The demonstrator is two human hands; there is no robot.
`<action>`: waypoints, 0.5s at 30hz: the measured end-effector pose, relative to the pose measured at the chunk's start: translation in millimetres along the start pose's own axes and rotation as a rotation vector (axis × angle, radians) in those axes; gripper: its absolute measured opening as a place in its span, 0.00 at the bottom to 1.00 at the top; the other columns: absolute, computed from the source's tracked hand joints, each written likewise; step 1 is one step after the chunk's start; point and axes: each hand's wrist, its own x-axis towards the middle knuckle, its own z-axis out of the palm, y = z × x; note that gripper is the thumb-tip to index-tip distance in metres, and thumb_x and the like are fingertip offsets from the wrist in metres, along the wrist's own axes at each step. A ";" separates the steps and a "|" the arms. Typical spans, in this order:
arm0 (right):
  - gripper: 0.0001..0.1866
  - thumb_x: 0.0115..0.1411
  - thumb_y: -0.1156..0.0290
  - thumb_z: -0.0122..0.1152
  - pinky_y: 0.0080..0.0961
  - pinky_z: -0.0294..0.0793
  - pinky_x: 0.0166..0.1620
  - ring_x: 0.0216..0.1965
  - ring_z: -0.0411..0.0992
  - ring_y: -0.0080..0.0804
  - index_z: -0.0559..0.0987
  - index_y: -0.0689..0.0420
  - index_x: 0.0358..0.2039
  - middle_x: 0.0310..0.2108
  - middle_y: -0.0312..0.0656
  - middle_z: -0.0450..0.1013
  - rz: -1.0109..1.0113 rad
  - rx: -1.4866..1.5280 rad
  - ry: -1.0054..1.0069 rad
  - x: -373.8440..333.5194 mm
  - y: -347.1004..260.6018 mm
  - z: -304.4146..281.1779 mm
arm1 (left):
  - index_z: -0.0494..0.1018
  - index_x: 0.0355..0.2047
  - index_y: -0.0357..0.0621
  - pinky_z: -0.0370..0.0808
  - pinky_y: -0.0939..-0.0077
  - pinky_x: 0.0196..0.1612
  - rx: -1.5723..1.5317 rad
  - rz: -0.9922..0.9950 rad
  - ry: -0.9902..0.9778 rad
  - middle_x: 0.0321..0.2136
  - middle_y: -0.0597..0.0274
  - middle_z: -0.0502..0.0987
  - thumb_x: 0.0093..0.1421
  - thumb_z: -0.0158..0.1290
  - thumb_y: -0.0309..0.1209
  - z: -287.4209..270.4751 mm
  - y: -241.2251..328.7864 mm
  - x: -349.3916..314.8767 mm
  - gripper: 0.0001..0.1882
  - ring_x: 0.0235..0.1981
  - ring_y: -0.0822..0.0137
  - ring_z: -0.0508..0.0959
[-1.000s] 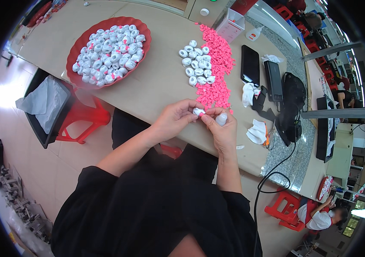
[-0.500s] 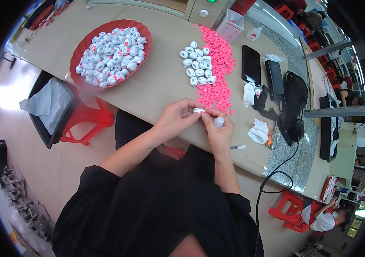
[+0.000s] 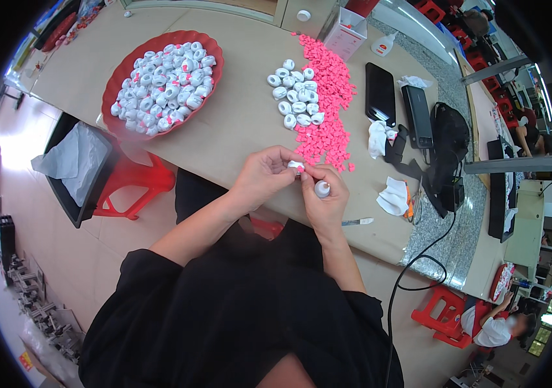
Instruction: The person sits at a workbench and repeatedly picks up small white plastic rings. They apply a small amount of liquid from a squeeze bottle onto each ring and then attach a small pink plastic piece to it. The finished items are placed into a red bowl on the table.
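left hand (image 3: 264,174) pinches white cap (image 3: 296,166) at table (image 3: 237,129) near edge | right hand (image 3: 323,197) pinches same cap, 1 more (image 3: 322,189) in palm | bare tabletop between 1 red tray (image 3: 111,100) and 1 pink pile (image 3: 328,110) | about 13 loose caps (image 3: 294,97)

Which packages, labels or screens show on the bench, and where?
Small white box: far edge of the table, past the pink pieces, open top, red marking on its side.
White squeeze bottle: lying right of that box, small, with a nozzle.
Dark phone: flat, right of the pink pieces, black screen, off.
Second dark slab device: flat beside the phone, black rectangle.
Labels: none clear enough to tell.
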 end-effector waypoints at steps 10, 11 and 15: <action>0.05 0.50 0.84 0.57 0.17 0.65 0.33 0.29 0.67 0.22 0.76 0.65 0.30 0.27 0.39 0.70 0.203 0.180 -0.005 0.7 0.7 -3.4 | 0.68 0.37 0.35 0.72 0.81 0.41 -0.056 0.060 -0.016 0.34 0.60 0.73 0.57 0.47 0.20 1.6 -0.4 0.2 0.07 0.35 0.75 0.74; 0.05 0.50 0.84 0.57 0.17 0.65 0.33 0.29 0.67 0.22 0.76 0.65 0.30 0.27 0.39 0.70 0.206 0.185 -0.001 0.2 1.1 -3.4 | 0.69 0.37 0.35 0.72 0.82 0.40 -0.058 0.058 -0.010 0.34 0.60 0.74 0.56 0.47 0.19 2.0 -0.5 0.4 0.07 0.34 0.76 0.74; 0.06 0.49 0.84 0.57 0.17 0.65 0.33 0.29 0.67 0.23 0.76 0.65 0.29 0.27 0.39 0.70 0.190 0.172 0.002 -0.3 2.8 -2.2 | 0.70 0.36 0.34 0.73 0.82 0.39 -0.055 0.071 0.009 0.34 0.59 0.74 0.55 0.47 0.18 2.2 -1.8 1.1 0.08 0.33 0.77 0.74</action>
